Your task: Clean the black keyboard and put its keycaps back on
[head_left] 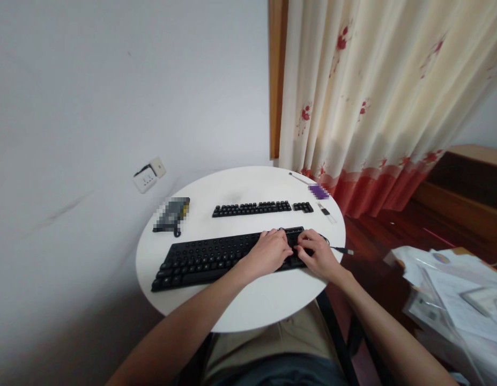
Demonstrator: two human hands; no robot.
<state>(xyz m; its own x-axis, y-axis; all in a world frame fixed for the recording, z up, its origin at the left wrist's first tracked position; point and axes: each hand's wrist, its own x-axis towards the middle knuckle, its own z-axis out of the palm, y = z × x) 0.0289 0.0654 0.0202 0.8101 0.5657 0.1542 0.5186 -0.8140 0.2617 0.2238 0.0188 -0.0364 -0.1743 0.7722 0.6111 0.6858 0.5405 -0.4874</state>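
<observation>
A black keyboard (206, 262) lies slightly slanted across the white round table (252, 316). Its upper rows show bare key posts, while keycaps sit on the lower rows at the left. My left hand (269, 252) lies over its right half, fingers bent down, gripping it near the number pad. Just to the right, my right hand (318, 253) curls over the number pad with thumb and fingers brought together. Whatever is between those fingertips is too small to make out. Loose black keycaps (252, 209) stand in rows behind the keyboard, with a smaller group (303, 207) at their right.
A blurred dark packet (171, 213) lies at the table's left. On the right are a purple item (319, 191), a small black-and-clear tool (325, 212) and a USB plug (345, 250) over the edge. Papers and plastic bags (457, 289) are piled at the far right.
</observation>
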